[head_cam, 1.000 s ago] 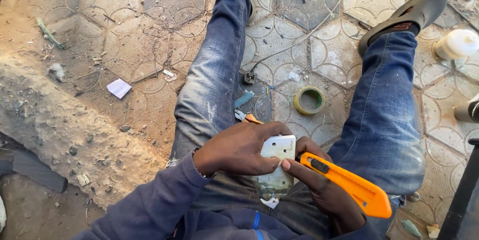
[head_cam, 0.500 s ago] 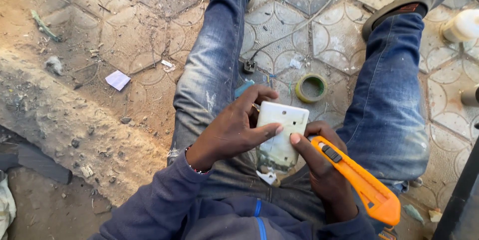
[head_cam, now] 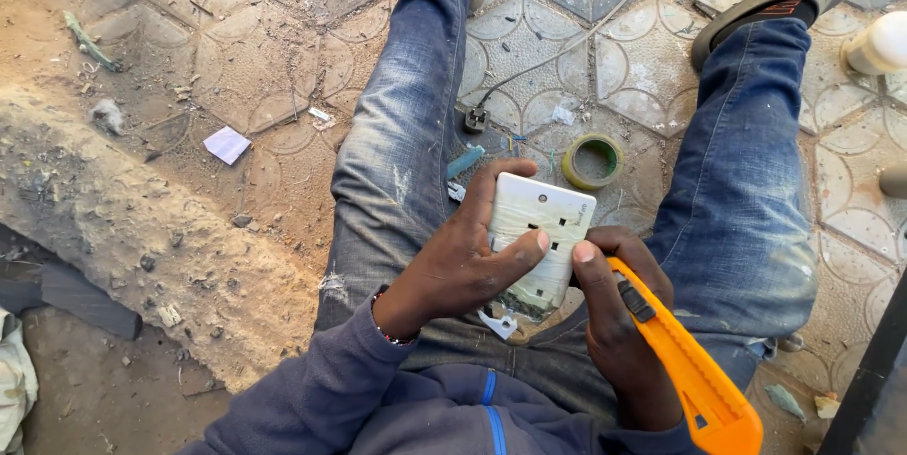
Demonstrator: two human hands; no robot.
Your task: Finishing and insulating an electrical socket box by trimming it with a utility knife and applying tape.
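Over my lap, my left hand [head_cam: 463, 261] clamps the white socket plate [head_cam: 537, 238] — right hand [head_cam: 614, 323] grips the orange utility knife [head_cam: 685, 365] — best kept steady, blade away.

Lighting: warm, low daylight, brightest on the paved floor [head_cam: 236, 58] up-left of the white socket plate [head_cam: 536, 242]. Shadows: soft shade over the lap beneath the plate; dark lower-left corner. Glare: mild on the plate's face. Focus: sharp centrally. Edges: slight wide-angle bending; no evident motion blur.
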